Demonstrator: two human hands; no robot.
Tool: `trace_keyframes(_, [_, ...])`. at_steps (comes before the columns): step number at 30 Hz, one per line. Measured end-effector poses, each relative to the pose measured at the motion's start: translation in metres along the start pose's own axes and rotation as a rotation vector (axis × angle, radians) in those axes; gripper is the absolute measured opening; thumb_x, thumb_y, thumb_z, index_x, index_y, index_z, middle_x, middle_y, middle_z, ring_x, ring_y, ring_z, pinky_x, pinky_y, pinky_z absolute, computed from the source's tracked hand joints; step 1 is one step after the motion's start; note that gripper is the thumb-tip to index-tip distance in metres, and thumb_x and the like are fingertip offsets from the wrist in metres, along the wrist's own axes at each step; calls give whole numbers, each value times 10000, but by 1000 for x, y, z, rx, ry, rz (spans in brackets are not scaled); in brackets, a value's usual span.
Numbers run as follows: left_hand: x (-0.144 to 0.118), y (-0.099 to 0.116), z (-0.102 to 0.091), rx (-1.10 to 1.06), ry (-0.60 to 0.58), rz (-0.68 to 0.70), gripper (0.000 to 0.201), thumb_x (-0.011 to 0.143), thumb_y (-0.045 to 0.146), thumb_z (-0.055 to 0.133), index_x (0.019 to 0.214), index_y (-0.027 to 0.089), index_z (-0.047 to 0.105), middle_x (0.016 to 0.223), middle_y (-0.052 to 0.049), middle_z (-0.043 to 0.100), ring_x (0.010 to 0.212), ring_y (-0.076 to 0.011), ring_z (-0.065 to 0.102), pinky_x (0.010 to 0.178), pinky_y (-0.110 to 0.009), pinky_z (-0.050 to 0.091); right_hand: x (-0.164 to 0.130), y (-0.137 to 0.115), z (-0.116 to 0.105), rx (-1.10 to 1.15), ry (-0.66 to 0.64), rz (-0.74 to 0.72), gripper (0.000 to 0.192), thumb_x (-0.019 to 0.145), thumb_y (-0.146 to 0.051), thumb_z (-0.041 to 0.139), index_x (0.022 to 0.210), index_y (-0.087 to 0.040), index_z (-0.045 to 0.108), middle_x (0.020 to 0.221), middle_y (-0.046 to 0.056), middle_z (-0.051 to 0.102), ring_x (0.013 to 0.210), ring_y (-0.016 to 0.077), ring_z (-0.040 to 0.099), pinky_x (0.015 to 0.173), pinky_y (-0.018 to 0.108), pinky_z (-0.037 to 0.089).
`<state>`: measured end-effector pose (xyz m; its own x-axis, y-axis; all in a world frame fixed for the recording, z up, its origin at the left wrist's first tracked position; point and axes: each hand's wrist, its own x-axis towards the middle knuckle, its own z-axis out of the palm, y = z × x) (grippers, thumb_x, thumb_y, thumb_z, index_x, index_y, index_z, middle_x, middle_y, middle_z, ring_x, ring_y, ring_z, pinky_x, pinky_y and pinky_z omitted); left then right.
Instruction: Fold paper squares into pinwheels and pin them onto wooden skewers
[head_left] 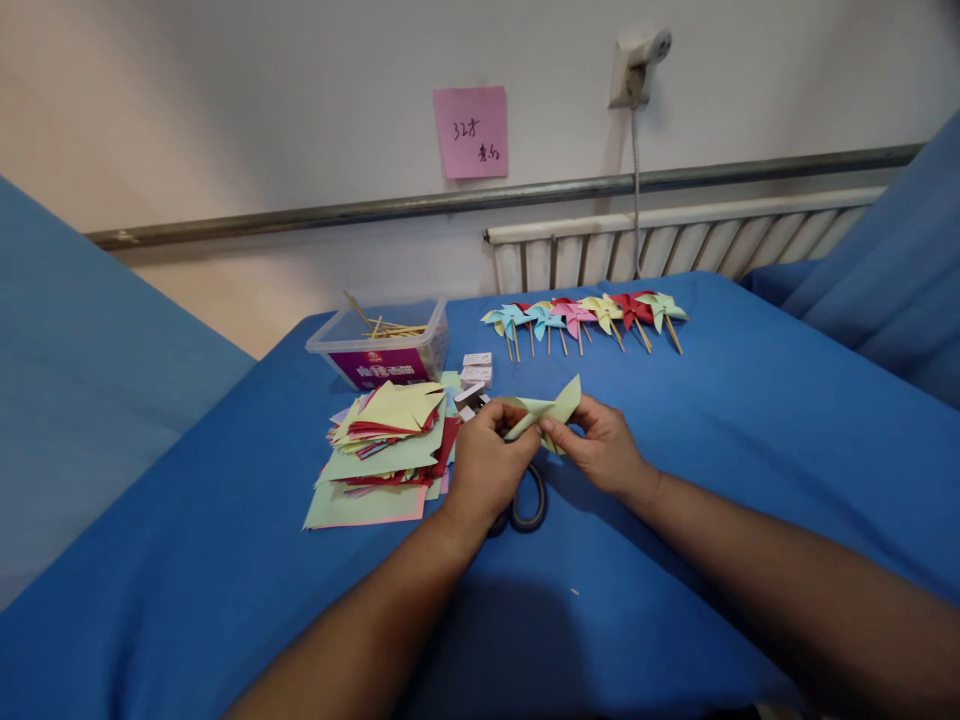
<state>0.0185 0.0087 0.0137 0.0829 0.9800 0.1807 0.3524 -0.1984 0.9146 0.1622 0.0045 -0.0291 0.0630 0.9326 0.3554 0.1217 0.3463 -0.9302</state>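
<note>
Between my hands is a pale green paper pinwheel (564, 402), its corners folded in toward the middle. My left hand (487, 455) pinches its left side, thumb near the centre. My right hand (604, 445) grips the right side, with the thumb pressed close to the middle. Under and just behind my left hand lie scissors (531, 500); only the dark handle loops show. A stapler (470, 398) sits beyond my left fingers, partly covered by them. Two small white boxes (477, 368) are stacked behind it.
Stacks of cut coloured paper (382, 440) lie at left. Behind them a clear plastic tub (379, 345) holds wooden sticks. Several finished pinwheels (581, 318) on sticks lie in a row at the back. A blue cloth (720, 560) covers the table; a radiator (675, 230) stands behind.
</note>
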Motion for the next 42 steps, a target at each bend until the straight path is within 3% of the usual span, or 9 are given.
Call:
trace_keyframes(5, [-1,2,-2,6,-25,3,102,692,252,666,733,171,619,689,7,629,629,-130,556,590,-239,415,1,1,-1,17,-12,8,193,786,-321,664,909,-172,656,873,54,706,754,181,640,719,319,502])
trace_keyframes(15, [-3,-2,0,-22,-49,34,116,727,280,667,763,175,633,658,21,598,615,-123,542,577,-233,406,1,5,0,156,-21,47,199,781,-344,681,901,-189,647,867,39,699,757,175,636,709,312,508])
trace_keyframes(32, [7,-13,5,-448,-93,-180,258,598,293,783,728,154,608,715,-1,640,644,-110,564,620,-223,432,0,2,6,295,4,153,271,742,-411,700,881,-189,634,798,24,695,713,169,638,675,308,505])
trace_keyframes(42, [10,-14,2,-427,-64,-198,277,592,317,796,718,147,617,657,16,623,585,-95,537,568,-210,402,2,-1,10,422,-13,256,356,666,-420,756,903,-180,641,841,45,727,753,181,669,726,332,522])
